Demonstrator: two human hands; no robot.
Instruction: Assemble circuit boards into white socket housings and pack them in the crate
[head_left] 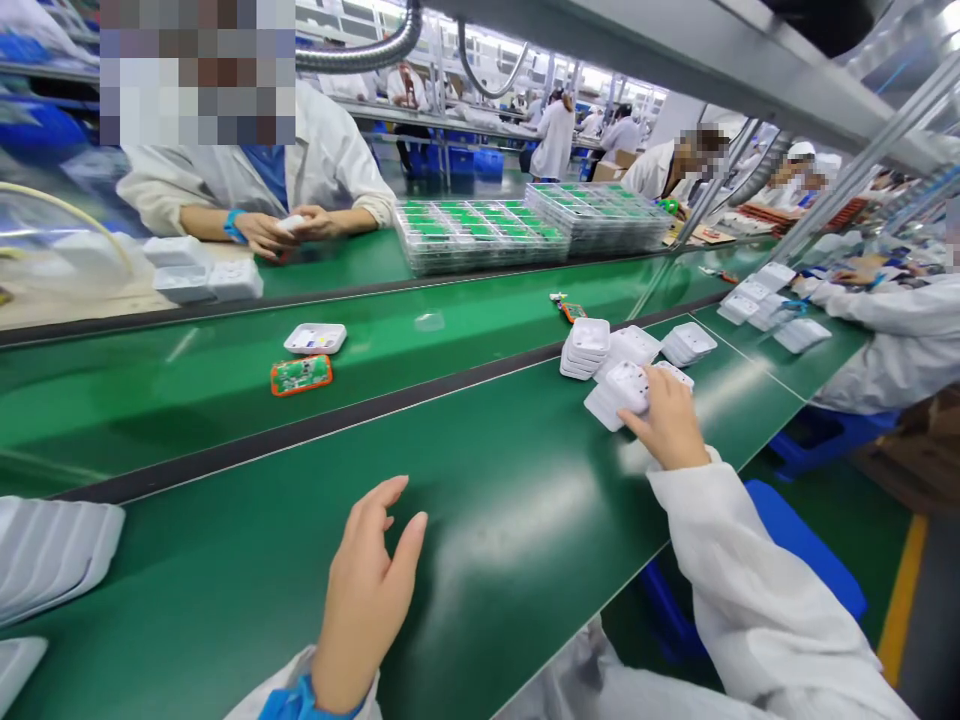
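My right hand [669,415] reaches out to the right and grips the near side of a stack of white plastic casings [627,386], with the thumb low and the fingers by the top casing. Small dark holes show in the top casing. More white casings stand close around it, among them a taller stack [586,348] to the left and another stack [688,343] behind on the right. My left hand [373,575] is held above the green tabletop [480,520], fingers curved and apart from the thumb, with nothing in it. A blue band circles the left wrist.
Beyond a dark rail, a green belt [390,370] carries a white casing [316,338] and an orange-edged green circuit board [301,375]. White casings [56,555] stack at the left. Opposite, a person's hands [289,232] hold a white part beside clear trays [487,255] of boards.
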